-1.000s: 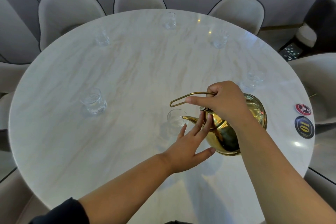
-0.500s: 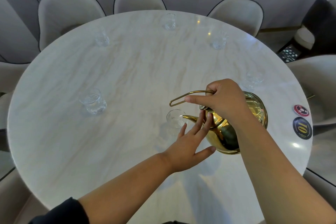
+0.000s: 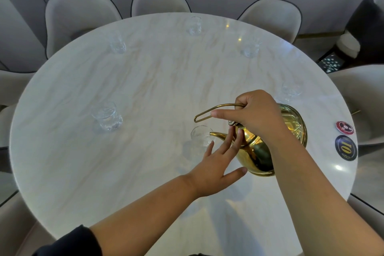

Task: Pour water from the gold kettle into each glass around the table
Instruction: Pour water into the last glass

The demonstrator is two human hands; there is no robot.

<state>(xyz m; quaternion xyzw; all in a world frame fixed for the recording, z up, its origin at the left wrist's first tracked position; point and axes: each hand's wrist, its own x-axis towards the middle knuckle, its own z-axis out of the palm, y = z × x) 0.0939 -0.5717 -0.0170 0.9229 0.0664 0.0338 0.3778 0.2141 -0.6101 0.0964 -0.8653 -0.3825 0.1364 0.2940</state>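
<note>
Gold kettle: the round, shiny gold metal kettle (image 3: 255, 156) is tilted toward the left, above the right part of the table, its thin curved spout over the rim of the nearest glass.
Right hand: the right hand (image 3: 255, 116) is closed around the thin gold wire handle (image 3: 209, 111), which sticks out to the left of the fist; the index finger is stretched along it.
Left hand: the left hand (image 3: 216, 164) is wide, fingers spread, holding nothing; two fingertips touch the kettle near the lid knob, the thumb points at the kettle's base.
Nearest glass: the small clear drinking glass (image 3: 200, 138) stands just left of the spout; I cannot tell if water is running.
Other glasses: clear glasses stand around the table edge, one at the left (image 3: 107, 117), three at the far side (image 3: 117, 44) (image 3: 194, 26) (image 3: 249, 49), one behind the right hand (image 3: 291, 89).
Table: round white marble table (image 3: 145, 81).
Discs: a red round disc (image 3: 344, 127) and a black round disc with "10" (image 3: 346, 147) lie at the right edge.
Chairs: pale grey padded chairs (image 3: 81, 10) stand around the table.
</note>
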